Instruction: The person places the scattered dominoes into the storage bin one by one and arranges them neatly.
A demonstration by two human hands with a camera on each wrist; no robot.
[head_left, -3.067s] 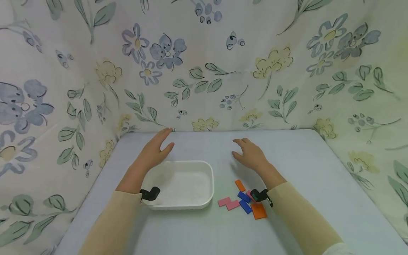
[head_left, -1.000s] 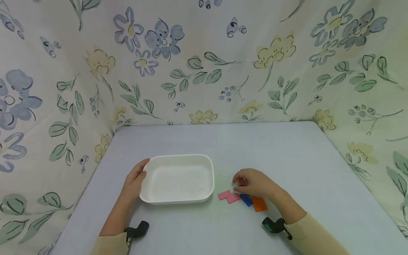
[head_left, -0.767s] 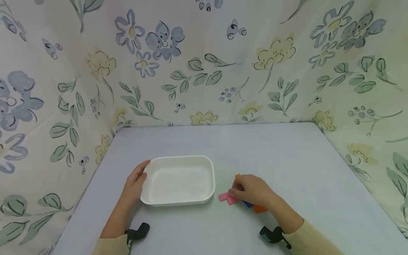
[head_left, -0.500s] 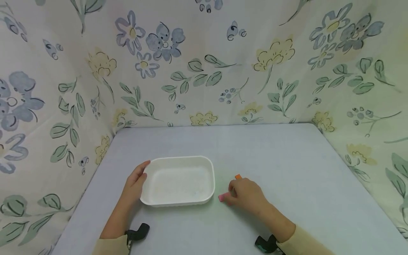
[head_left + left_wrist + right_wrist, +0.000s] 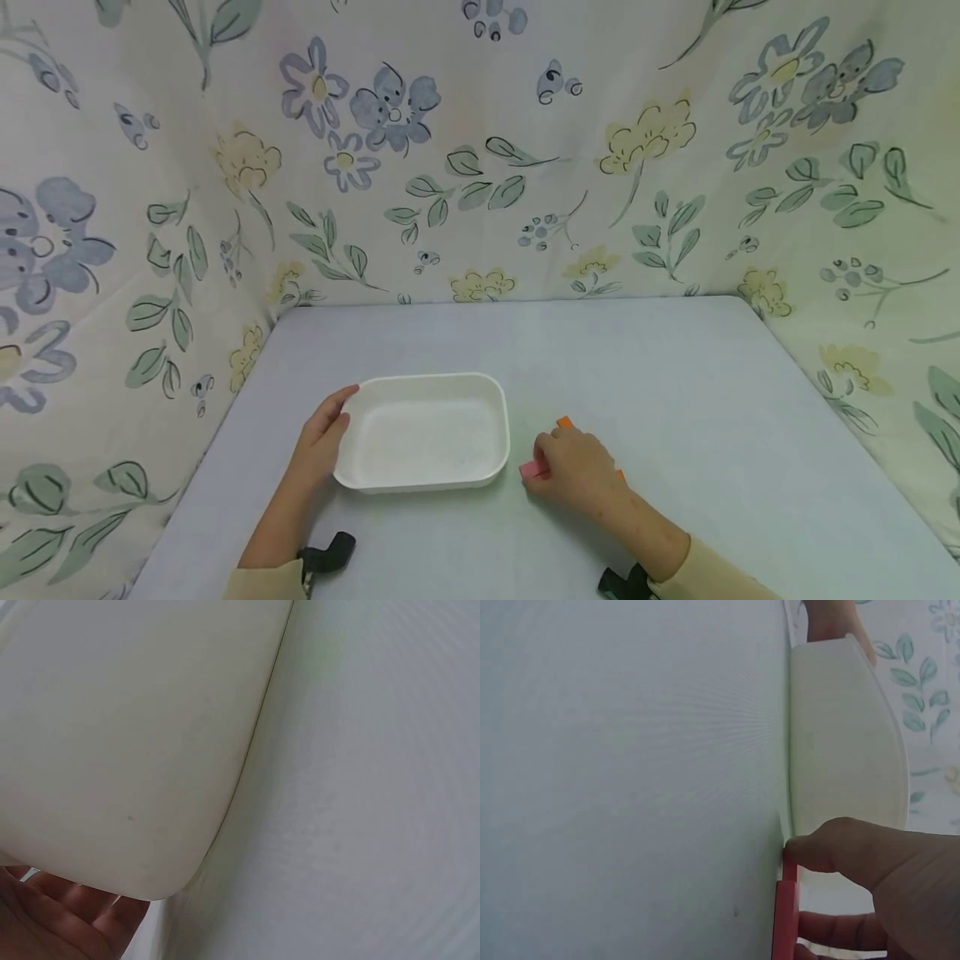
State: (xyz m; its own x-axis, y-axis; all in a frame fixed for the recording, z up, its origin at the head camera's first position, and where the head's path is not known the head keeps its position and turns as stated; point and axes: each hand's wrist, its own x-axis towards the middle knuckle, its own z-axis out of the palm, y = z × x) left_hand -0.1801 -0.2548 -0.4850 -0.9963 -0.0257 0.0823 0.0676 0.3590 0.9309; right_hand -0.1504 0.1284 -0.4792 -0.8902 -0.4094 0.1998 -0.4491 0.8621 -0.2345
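A white rectangular tray (image 5: pixel 423 429) stands on the table, and my left hand (image 5: pixel 318 437) grips its left end. In the left wrist view the fingers (image 5: pixel 71 919) lie against the tray's side (image 5: pixel 127 757). Right of the tray, my right hand (image 5: pixel 577 471) pinches a flat pink tile (image 5: pixel 532 469) at the table surface. The right wrist view shows the thumb (image 5: pixel 832 844) at the end of one pink tile, with another pink tile (image 5: pixel 784 919) overlapping it. Orange tiles peek out behind the hand, one at its far side (image 5: pixel 565 422); blue tiles are hidden.
The white table (image 5: pixel 675 375) reaches back to a floral cloth (image 5: pixel 480 167) hanging behind and at both sides. A small black wrist camera (image 5: pixel 330 554) sits on the left wrist; another (image 5: pixel 626 583) is on the right.
Both hands have come down from above the table. The left took hold of the tray; the right moved over the tiles, then slightly left onto the pink ones. The head view tilted slightly.
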